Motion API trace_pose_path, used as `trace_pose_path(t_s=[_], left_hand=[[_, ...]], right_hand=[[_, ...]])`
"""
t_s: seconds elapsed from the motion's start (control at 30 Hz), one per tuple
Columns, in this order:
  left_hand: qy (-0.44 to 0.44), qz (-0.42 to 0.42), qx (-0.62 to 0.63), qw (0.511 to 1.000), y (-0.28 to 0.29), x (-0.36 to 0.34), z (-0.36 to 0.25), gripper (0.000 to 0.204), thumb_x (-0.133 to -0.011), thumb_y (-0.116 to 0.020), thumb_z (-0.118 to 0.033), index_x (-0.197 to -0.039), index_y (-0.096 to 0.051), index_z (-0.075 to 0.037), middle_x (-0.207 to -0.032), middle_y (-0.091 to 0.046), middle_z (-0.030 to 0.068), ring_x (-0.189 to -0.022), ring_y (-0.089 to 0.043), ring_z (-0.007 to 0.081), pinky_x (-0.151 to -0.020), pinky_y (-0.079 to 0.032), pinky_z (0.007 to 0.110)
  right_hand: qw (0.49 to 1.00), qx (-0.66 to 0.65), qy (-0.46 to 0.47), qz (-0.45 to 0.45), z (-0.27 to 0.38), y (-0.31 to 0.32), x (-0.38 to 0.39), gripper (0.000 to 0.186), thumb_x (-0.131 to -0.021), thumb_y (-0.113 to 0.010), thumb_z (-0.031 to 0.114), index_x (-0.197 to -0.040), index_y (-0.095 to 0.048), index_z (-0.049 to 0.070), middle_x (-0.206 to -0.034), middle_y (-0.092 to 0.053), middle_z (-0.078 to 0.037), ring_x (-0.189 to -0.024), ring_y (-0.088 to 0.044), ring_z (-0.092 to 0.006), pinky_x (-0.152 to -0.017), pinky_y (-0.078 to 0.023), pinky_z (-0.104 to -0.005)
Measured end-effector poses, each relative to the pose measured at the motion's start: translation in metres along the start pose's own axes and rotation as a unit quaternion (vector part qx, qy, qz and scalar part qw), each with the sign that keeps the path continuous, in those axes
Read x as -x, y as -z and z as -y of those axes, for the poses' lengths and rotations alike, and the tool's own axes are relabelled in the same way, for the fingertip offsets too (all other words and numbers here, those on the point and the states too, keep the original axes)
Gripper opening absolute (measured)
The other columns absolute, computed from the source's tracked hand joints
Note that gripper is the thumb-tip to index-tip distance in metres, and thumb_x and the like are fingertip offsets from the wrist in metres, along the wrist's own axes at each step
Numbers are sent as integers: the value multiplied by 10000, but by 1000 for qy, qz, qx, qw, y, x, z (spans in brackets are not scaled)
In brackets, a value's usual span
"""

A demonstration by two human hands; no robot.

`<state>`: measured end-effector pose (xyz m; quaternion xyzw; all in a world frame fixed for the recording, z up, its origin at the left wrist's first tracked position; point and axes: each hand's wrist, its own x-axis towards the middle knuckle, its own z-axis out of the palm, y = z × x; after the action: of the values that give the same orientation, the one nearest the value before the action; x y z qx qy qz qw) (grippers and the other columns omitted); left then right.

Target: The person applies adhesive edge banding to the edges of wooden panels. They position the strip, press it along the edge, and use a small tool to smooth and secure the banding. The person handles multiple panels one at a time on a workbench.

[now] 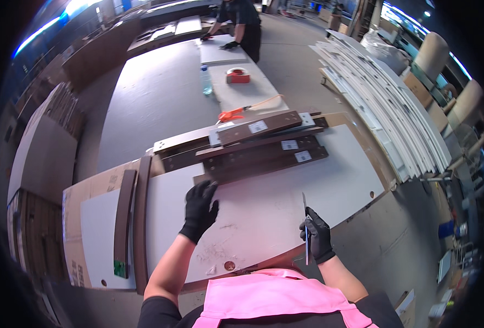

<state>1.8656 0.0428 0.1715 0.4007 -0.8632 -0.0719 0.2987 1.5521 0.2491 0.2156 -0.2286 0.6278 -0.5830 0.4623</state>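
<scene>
My left hand (pixel 199 212), in a black glove, is held over the white panel (pixel 264 210), its thumb apart from the fingers and nothing in it. It is nearest the left end of the dark brown boards (pixel 242 169), which bear white labels. Gloved in black too, my right hand (pixel 317 236) is closed around a slim knife-like tool (pixel 306 246). The tool's thin metal tip points away from me, above the panel's right part; its exact kind is too small to tell.
Two brown strips (pixel 124 218) lie at the left over cardboard. Beyond the boards are an orange air gun (pixel 231 115), a red tape dispenser (pixel 237 76) and a bottle (pixel 206 80). A co-worker (pixel 241 22) leans over the far table. White panels (pixel 384 104) are stacked at right.
</scene>
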Motion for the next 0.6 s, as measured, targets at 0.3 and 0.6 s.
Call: trace_pose_path(t_s=[0.3, 0.6], left_hand=[[-2, 57, -94, 994, -140, -250, -14, 606, -883, -632, -317, -1460, -492, -196, -1340, -574, 180, -1228, -550, 394, -1026, -435, 513], [-105, -12, -127, 986, -124, -259, -20, 609, -852, -708, -310, -1425, -547, -182, -1138, -628, 146, -1041, -603, 361, -871, -491, 492]], right_hand=[[985, 39, 36, -162, 6, 123, 31, 421, -997, -573, 203, -1386, -599, 42, -754, -594, 3, -589, -548, -71, -527, -450, -226], [986, 33, 15, -162, 9, 213, -49, 497, -973, -561, 105, -1458, -511, 8, -780, -633, -38, -566, -565, -96, -511, -476, -251]])
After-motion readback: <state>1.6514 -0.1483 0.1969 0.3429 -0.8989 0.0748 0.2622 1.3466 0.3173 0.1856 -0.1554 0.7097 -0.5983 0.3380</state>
